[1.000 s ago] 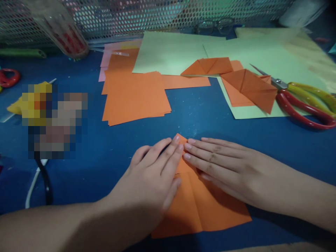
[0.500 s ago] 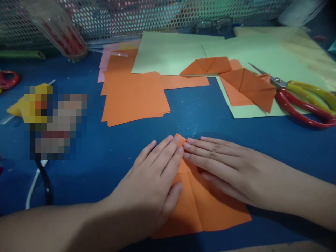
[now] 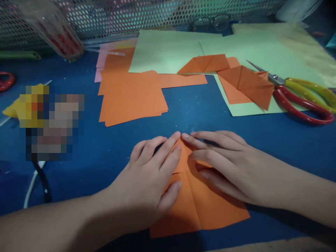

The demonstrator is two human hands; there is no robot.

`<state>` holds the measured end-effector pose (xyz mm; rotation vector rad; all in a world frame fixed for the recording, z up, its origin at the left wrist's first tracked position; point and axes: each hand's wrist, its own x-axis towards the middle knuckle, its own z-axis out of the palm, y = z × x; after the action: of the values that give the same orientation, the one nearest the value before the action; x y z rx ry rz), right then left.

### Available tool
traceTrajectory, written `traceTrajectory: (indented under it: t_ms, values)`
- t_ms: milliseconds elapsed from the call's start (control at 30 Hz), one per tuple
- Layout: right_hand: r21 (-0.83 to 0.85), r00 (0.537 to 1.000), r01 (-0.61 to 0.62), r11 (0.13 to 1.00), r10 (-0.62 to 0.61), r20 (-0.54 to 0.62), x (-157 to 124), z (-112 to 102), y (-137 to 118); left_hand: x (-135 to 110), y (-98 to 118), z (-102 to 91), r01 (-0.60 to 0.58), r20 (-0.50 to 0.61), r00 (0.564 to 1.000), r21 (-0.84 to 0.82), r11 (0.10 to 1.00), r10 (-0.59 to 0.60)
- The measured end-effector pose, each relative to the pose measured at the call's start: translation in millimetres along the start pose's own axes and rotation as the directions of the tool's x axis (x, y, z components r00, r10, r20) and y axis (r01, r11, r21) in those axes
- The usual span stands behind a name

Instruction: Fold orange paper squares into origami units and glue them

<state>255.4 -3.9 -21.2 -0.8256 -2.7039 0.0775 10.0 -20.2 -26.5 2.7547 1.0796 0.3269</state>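
Observation:
A folded orange paper (image 3: 202, 206) lies on the blue table (image 3: 86, 164) near the front edge. Both of my hands rest on its far, pointed end. My left hand (image 3: 151, 175) lies flat with fingers stretched toward the tip, thumb on the paper. My right hand (image 3: 223, 164) has its fingers slightly arched, fingertips meeting the left ones at the tip. The hands hide much of the paper's upper part.
A stack of orange sheets (image 3: 131, 98) lies behind. Pale green sheets (image 3: 168, 50) carry two folded orange pieces (image 3: 246, 84). Red-and-yellow scissors (image 3: 301, 98) lie at right. A mesh wall (image 3: 157, 14) backs the table. A clear cup (image 3: 63, 35), a dark cable (image 3: 44, 182) and a blurred patch sit left.
My right fingers have lifted from flat into a slight arch, and both hands' fingertips have drawn closer at the paper's tip. The view has shifted slightly.

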Motion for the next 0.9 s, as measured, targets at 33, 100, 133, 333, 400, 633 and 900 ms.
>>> traceTrajectory:
  t_ms: [33,100,133,333,400,633,900]
  values:
    - [-0.004,1.0,0.0,1.0,0.0,-0.002,0.1,-0.5,0.7,0.1,0.0,-0.1,0.002,0.002,1.0,0.0,1.0,-0.002]
    - [-0.015,1.0,0.007,1.0,-0.007,-0.011,-0.1,-1.1,1.4,-0.2,-0.3,0.0,0.006,0.003,1.0,0.006,1.0,-0.006]
    - [-0.023,1.0,0.014,1.0,-0.014,-0.014,-0.5,-1.2,1.2,-0.5,-0.6,0.2,0.0,0.0,1.0,0.011,1.0,0.0]
    - [-0.181,0.994,0.104,0.978,-0.105,0.004,-8.2,-4.2,-1.3,-2.2,-2.8,0.0,-0.024,0.001,1.0,0.03,0.999,0.024]
    - [-0.2,0.992,0.125,0.972,-0.125,0.016,-14.7,-6.5,-0.4,-2.3,-1.9,-1.5,-0.018,0.017,1.0,0.031,0.999,0.017]
    - [-0.099,0.995,0.087,0.991,-0.09,-0.03,-66.0,-16.9,3.8,-0.1,-4.9,-6.0,0.022,0.051,0.998,-0.013,1.0,-0.021]
    - [0.007,0.979,-0.127,0.992,0.127,-0.161,-67.2,-23.2,0.1,4.6,-11.9,-10.3,-0.018,0.006,1.0,-0.045,0.999,0.018]
